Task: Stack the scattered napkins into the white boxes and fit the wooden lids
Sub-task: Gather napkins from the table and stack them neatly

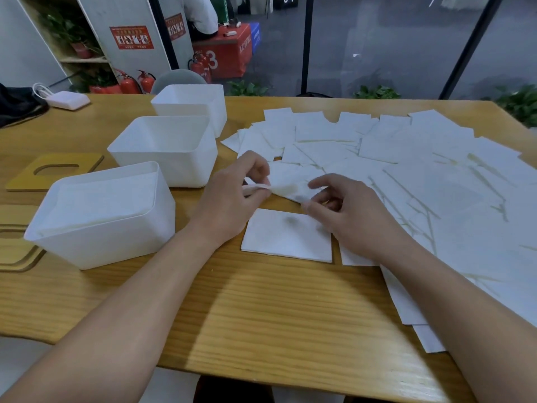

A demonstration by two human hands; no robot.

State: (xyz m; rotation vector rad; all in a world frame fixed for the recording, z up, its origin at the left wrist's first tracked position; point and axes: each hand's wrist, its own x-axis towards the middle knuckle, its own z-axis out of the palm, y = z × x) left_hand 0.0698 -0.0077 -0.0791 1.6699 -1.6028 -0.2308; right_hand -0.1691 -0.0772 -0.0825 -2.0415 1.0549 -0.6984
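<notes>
Three white boxes stand in a row on the left of the wooden table. The nearest box (101, 228) holds a stack of napkins almost to its rim; the middle box (165, 152) and the far box (191, 107) look empty. Both hands hold one white napkin (290, 187) lifted just above the table: my left hand (232, 196) pinches its left edge, my right hand (348, 210) pinches its right side. Beneath it lies a small flat stack of napkins (286, 238). Many scattered napkins (406, 158) cover the table's right half.
A wooden lid (55, 170) with an oval slot lies left of the middle box. More wooden lids (14, 248) sit at the left edge, partly hidden behind the nearest box. A white charger (69, 100) and dark bag (17, 106) lie at far left.
</notes>
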